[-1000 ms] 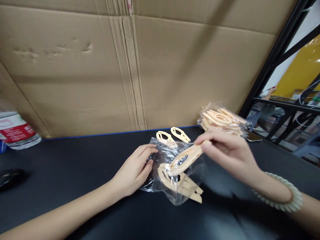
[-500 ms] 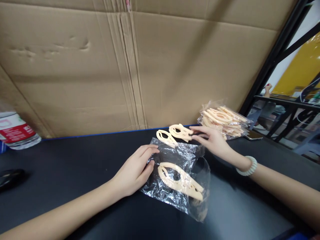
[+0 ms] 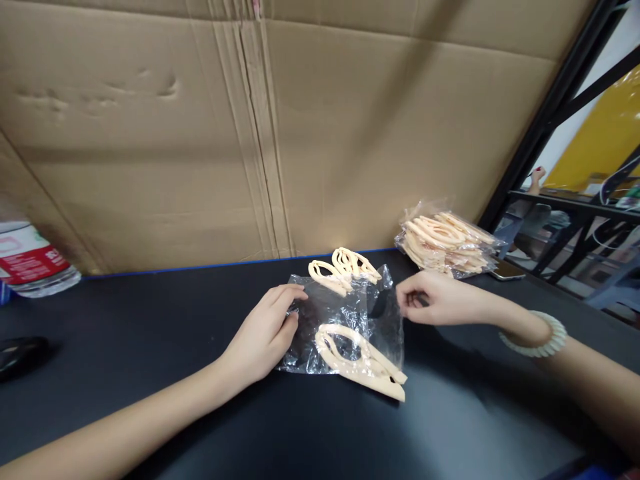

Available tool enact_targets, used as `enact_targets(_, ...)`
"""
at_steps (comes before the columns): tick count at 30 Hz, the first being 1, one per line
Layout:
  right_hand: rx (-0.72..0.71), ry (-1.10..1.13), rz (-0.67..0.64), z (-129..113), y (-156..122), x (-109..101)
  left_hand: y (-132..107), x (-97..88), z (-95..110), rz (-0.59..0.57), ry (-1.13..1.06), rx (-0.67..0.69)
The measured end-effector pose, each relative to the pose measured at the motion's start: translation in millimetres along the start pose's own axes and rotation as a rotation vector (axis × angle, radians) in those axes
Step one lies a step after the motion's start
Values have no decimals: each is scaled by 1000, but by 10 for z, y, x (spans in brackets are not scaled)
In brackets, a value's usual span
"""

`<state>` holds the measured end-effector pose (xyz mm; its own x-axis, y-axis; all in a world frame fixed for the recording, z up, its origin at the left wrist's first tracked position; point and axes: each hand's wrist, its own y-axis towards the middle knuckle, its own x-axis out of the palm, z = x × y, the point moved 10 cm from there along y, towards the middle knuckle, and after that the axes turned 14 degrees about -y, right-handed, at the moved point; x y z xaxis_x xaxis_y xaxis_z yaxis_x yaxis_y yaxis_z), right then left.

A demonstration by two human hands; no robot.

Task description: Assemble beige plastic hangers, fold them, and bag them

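Observation:
A clear plastic bag (image 3: 345,320) lies on the black table (image 3: 150,347) with peach plastic clips (image 3: 363,360) inside it, their tips sticking out of its near edge. My left hand (image 3: 265,333) rests on the bag's left edge, fingers curled and pressing it down. My right hand (image 3: 430,300) pinches the bag's upper right edge, a beaded bracelet (image 3: 537,333) on its wrist. Two loose peach clips (image 3: 343,268) lie just behind the bag.
A bagged pile of the same clips (image 3: 447,243) sits at the back right, next to a phone (image 3: 505,270). A large cardboard wall (image 3: 250,133) stands behind the table. A plastic bottle (image 3: 30,263) lies at far left, with a dark object (image 3: 20,353) below it. Black shelving (image 3: 575,213) stands at right.
My right hand carried a clip back to the loose ones, let go, then came back to the bag's right edge. The bag is now pulled flatter. My left hand has stayed put.

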<state>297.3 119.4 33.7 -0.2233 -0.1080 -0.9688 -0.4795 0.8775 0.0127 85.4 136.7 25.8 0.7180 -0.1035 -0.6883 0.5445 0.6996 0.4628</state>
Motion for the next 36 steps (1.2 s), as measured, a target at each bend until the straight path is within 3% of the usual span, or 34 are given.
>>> enact_targets(2,-70,28,-83,-155,-64,46,4,-5,-33,4,6,-18)
enact_targets(5,-135,-36,-87,-396,-140,75,12,-24,-56,13,34,-45)
enact_targets(13,-89,-148,73,-751,-192,225,20,-41,-90,16,80,-89)
enact_targets(18,-185,-111,-58,-638,-160,246,61,41,-167,-101,109,-127)
enact_targets(20,-232,-92,-121,-525,-148,221,90,72,-139,-187,139,-106)
enact_targets(25,-267,-82,-138,-219,-105,131,149,47,21,-441,182,6)
enact_targets(29,-275,-79,-146,-142,-105,132,167,-67,-109,-647,147,68)
enact_targets(31,-257,-85,-154,-128,-106,133,216,-221,-288,-616,265,125)
enact_targets(34,-187,-106,-160,-67,-87,126,326,-621,-545,-339,599,145)
enact_targets(36,-125,-126,-143,-2,-64,106,343,-860,-602,-184,745,94)
